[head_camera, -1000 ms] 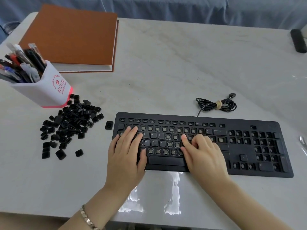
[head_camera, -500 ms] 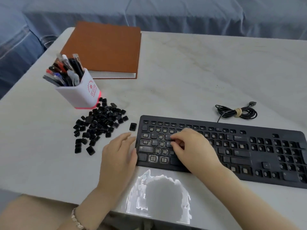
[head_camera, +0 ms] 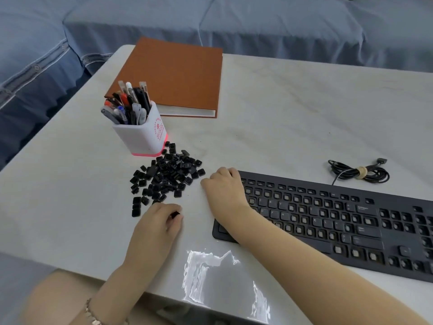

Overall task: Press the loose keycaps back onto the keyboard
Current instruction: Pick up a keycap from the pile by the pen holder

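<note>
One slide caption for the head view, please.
Left hand pinches a keycap near the pile; right hand covers a corner of the keyboard.

This looks like a desk corner in a home or a small office: a pale, marble-patterned table (head_camera: 293, 118) with a glossy top carries ordinary desk goods, namely a white pen holder (head_camera: 143, 137) crammed with pens and markers, a closed brown hardcover notebook (head_camera: 173, 76), a black wired keyboard (head_camera: 328, 207) with its tied-up cable (head_camera: 346, 172) lying beside it, and a heap of loose keycaps (head_camera: 168, 174). Close behind the table's far edge sits soft furniture draped in blue cloth (head_camera: 257, 26) with stitched seams, whether sofa or bed cannot be told, and that lends the domestic feel.
</note>
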The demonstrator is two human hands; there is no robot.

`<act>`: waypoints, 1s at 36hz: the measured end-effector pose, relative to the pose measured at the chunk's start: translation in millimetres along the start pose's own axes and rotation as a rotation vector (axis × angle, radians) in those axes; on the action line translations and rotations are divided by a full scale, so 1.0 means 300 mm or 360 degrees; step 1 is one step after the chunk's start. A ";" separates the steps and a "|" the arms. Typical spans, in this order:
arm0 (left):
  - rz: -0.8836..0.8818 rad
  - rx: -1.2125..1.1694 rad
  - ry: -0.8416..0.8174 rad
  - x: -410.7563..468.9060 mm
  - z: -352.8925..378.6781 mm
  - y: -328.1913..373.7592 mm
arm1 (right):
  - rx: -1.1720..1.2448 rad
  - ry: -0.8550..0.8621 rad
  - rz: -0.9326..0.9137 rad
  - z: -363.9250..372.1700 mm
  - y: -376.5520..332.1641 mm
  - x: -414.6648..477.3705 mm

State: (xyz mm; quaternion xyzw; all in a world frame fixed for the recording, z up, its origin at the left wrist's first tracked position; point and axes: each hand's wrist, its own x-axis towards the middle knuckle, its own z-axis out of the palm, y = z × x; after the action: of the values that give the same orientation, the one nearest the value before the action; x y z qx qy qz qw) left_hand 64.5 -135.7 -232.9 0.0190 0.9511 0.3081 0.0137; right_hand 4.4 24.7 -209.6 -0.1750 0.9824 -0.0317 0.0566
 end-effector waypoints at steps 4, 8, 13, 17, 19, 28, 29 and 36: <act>-0.0114 -0.0236 0.0029 -0.006 0.002 0.022 | 0.0160 0.0115 -0.0011 0.019 -0.006 -0.010; -0.0378 -0.0744 0.0038 -0.008 0.002 0.062 | 0.1157 0.0398 0.0181 -0.020 -0.007 -0.080; -0.0594 -0.1142 0.0040 -0.004 0.009 0.143 | 0.2376 0.0142 0.0677 -0.075 0.031 -0.206; -0.0622 -0.1320 -0.0038 -0.010 0.018 0.214 | 0.3234 0.0035 0.0869 -0.108 0.072 -0.309; -0.0585 -0.1413 -0.0081 -0.017 0.017 0.256 | 0.3482 0.0046 0.0865 -0.128 0.096 -0.360; -0.0423 -0.1543 -0.0237 -0.053 0.016 0.396 | 0.3650 0.0320 0.0894 -0.182 0.194 -0.483; -0.0414 -0.1516 -0.0247 -0.057 0.020 0.403 | 0.3632 0.0337 0.0899 -0.182 0.201 -0.489; -0.0323 -0.1308 -0.0306 -0.067 0.058 0.429 | 0.3536 0.0352 0.0969 -0.153 0.231 -0.524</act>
State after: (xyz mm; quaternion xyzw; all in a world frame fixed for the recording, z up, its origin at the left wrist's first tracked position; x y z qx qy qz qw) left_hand 88.9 -22.3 -171.1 -0.0530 0.7407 0.6552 0.1389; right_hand 121.7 146.1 -154.0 0.2187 0.4141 -0.8781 0.0983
